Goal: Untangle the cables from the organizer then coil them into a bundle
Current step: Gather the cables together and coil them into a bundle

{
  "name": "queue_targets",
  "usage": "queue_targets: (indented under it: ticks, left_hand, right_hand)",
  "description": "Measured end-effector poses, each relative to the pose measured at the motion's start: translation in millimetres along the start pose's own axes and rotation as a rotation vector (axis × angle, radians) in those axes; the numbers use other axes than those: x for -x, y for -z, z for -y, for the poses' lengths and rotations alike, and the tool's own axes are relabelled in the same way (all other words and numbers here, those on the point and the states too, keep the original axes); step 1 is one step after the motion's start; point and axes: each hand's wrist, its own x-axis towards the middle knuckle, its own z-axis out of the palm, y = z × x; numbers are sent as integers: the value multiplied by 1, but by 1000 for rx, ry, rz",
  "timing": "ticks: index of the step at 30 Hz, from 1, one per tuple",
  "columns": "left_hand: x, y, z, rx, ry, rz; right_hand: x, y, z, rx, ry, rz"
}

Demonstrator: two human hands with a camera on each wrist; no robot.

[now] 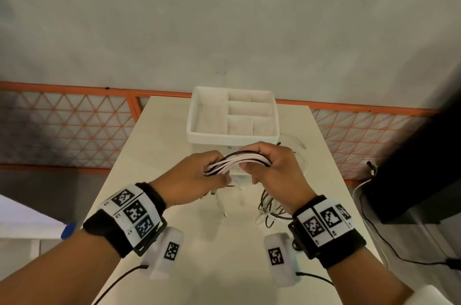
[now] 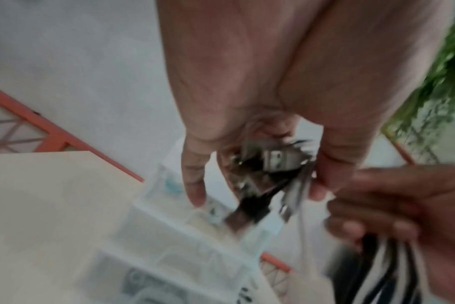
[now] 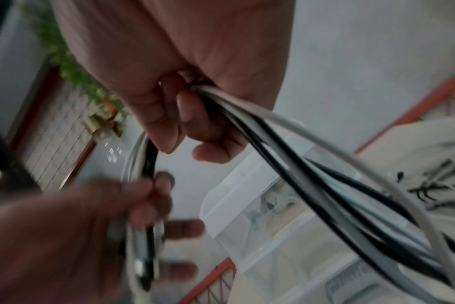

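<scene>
Setting: a plain indoor room, most likely an improvised recording spot; exact kind cannot be told. Evidence: bare grey concrete floor [image 1: 224, 18]; orange-framed lattice barrier [image 1: 67, 127]; small pale surface [image 1: 212, 267]; dark cabinet [image 1: 424, 155] with trailing power cord [image 1: 389, 252]; green foliage [image 2: 439, 86] beyond the barrier.

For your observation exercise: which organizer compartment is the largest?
The long left compartment of the white organizer: it runs the tray's full depth, while the right side is split into smaller cells.
</scene>
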Motion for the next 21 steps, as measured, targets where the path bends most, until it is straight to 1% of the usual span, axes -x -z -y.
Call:
queue_targets:
  ticks: [2,4,7,8,9,10,11,13,15,16,18,19,21]
  left_hand:
    - [4,-2,7,24,-20,-32]
    - [6,-7,8,12,-33,-36]
    - [4,-8,3,-165,-78,35]
    - [3,-8,1,-202,-82,60]
    - [2,-6,-2,-185,-74,71]
    - [2,-4,-4,-112,-62,65]
    - [2,-2,-4,9,-39,53]
    - [4,2,0,388,50,37]
    - [7,3,7,742,152,84]
    - [8,1,10,850,199,128]
    - [7,-7,12,928,272,202]
    - [5,-11,10,934,301,210]
    - [3,-14,6,965,326,154]
  right_hand:
    - [3,2,0,20,-19,23]
    - [5,4,-1,162,-28,108]
    - [6,4,5,316,-44,282]
    - [6,4,6,317,-44,306]
    - [6,3,7,268,-48,295]
    - [7,4,7,182,-58,256]
    - [7,6,7,86,-62,200]
    - [10,12,4,-77,-46,99]
    - [14,18,1,-228,-49,66]
    - [16,20,0,-272,-60,58]
    - [19,21,0,-305,-60,43]
    - [20,21,1,-307,-48,40]
    - [19,21,2,-299,-55,26]
